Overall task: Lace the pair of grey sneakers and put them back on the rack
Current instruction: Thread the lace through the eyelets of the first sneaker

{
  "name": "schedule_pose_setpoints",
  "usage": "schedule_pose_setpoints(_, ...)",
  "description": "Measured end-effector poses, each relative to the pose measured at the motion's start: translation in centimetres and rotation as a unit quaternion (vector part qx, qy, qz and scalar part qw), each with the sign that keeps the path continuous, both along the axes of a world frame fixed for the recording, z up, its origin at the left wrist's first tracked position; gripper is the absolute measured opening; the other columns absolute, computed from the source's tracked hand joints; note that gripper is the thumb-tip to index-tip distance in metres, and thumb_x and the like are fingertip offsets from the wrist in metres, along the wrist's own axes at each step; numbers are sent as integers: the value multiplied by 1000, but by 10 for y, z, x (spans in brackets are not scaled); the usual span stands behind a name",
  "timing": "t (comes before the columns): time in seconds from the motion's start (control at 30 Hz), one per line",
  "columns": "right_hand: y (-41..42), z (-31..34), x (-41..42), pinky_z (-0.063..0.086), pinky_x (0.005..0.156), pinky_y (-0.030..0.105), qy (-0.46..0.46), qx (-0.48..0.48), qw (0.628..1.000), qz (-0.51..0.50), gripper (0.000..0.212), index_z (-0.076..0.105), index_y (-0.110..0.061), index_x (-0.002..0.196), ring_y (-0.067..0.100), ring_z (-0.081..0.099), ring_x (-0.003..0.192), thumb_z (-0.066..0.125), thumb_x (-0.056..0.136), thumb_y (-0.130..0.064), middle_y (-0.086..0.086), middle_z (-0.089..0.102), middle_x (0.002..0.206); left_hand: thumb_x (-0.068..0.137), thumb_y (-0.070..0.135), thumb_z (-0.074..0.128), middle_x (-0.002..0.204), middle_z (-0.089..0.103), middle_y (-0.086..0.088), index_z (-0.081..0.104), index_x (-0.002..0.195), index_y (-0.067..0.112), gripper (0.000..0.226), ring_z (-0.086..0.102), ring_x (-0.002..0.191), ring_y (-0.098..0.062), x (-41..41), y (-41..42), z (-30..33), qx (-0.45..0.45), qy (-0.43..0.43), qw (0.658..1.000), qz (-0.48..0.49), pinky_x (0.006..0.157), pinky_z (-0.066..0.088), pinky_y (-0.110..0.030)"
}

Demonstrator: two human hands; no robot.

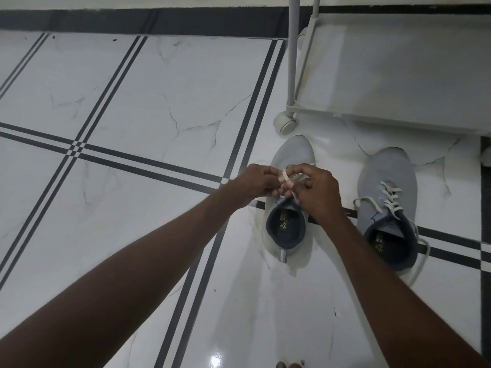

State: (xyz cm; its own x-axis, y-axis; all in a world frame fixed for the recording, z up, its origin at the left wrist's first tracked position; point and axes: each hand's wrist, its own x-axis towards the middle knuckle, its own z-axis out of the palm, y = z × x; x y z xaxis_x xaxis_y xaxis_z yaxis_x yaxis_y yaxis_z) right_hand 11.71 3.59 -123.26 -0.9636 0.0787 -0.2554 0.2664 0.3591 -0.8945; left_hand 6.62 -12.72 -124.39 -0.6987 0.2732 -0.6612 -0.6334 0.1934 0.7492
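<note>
Both arms reach out over the tiled floor (132, 102). The left hand (252, 185) and right hand (318, 193) pinch the white lace (286, 179) above the left sneaker (288, 208). The right sneaker (385, 208) sits beside it, laced, ends loose. Beyond stands the rack (398, 75).

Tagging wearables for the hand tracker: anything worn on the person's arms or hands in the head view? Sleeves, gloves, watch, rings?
Nothing worn that shows. The left hand and right hand are bare, with no gloves, and no rings can be made out. Both forearms are uncovered to the frame edge: no sleeves, watch, bands or markings.
</note>
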Motion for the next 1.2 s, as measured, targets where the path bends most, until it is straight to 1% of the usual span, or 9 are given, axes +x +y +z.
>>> schedule_pose_setpoints(0.17, 3, 3, -3, 48, 42, 18, -31, -40, 998, 24, 24, 71, -22, 97, 3, 56, 39, 62, 90, -2, -4, 68, 57, 96, -3, 54, 90, 69, -18, 69, 94, -1, 15, 68, 70, -16, 1, -3, -6, 55, -66, 996, 27, 60, 57, -20)
schedule_pose_setpoints(0.3, 7, 4, -3, 50, 43, 19, -30, -19, 997, 65, 26, 68, -22, 103, 3, 55, 40, 60, 91, -1, 3, 67, 61, 100, 7, 52, 87, 69, -11, 67, 96, 2, 16, 68, 73, -12, -2, -12, 7, 101, -100, 989, -37, 70, 56, -22)
schedule_pose_setpoints(0.47, 6, -2, -8, 54, 54, 28, -24, 15, 997, 74, 24, 62, -26, 103, 14, 63, 53, 65, 88, -8, 3, 73, 71, 90, 17, 70, 81, 67, -8, 71, 102, 3, 18, 55, 63, -9, 4, -2, 1, 38, -57, 998, -16, 57, 42, -18)
schedule_pose_setpoints(0.57, 13, -9, -7, 48, 53, 29, -110, -82, 990, 44, 30, 50, -18, 108, 18, 59, 58, 68, 87, -6, 7, 72, 81, 93, 18, 64, 88, 65, -11, 73, 101, 8, 15, 51, 61, -8, 6, -1, -7, 67, -54, 996, -13, 55, 39, -18)
schedule_pose_setpoints(0.73, 17, -10, -12, 44, 49, 26, -169, -145, 975, -16, 26, 54, -14, 94, 18, 50, 50, 65, 83, 7, 8, 61, 63, 97, 19, 61, 82, 68, -15, 73, 100, 4, 20, 58, 64, -12, 1, -4, 2, -32, 94, 987, -128, 58, 44, -20)
schedule_pose_setpoints(0.8, 16, -9, -13, 45, 51, 28, -179, -134, 974, -37, 24, 55, -14, 91, 17, 51, 47, 63, 82, 6, 10, 60, 62, 90, 20, 72, 83, 74, -21, 76, 93, 4, 17, 64, 69, -18, -5, -1, 9, -103, 168, 965, -174, 61, 50, -28)
schedule_pose_setpoints(0.9, 15, -6, -15, 49, 51, 28, -173, -108, 978, -35, 20, 57, -13, 93, 17, 54, 47, 67, 82, 1, 10, 63, 61, 75, 22, 83, 75, 77, -10, 80, 81, 12, 12, 70, 69, -21, -5, 3, 11, -214, 275, 914, -205, 67, 57, -37)
schedule_pose_setpoints(1.03, 16, -3, -18, 52, 53, 30, -157, -101, 982, -16, 22, 57, -10, 93, 19, 56, 47, 69, 81, 3, 13, 66, 65, 72, 19, 72, 71, 74, 0, 73, 74, 13, 7, 67, 67, -21, 13, 15, 7, -306, 404, 842, -187, 63, 55, -38)
schedule_pose_setpoints(1.2, 18, 4, -16, 54, 50, 25, -167, -136, 976, 7, 8, 66, -3, 94, 22, 57, 52, 58, 90, 0, 16, 64, 66, 81, 22, 66, 71, 69, -9, 60, 82, 9, 15, 63, 59, -34, 30, 26, -4, -417, 507, 735, -170, 52, 47, -37)
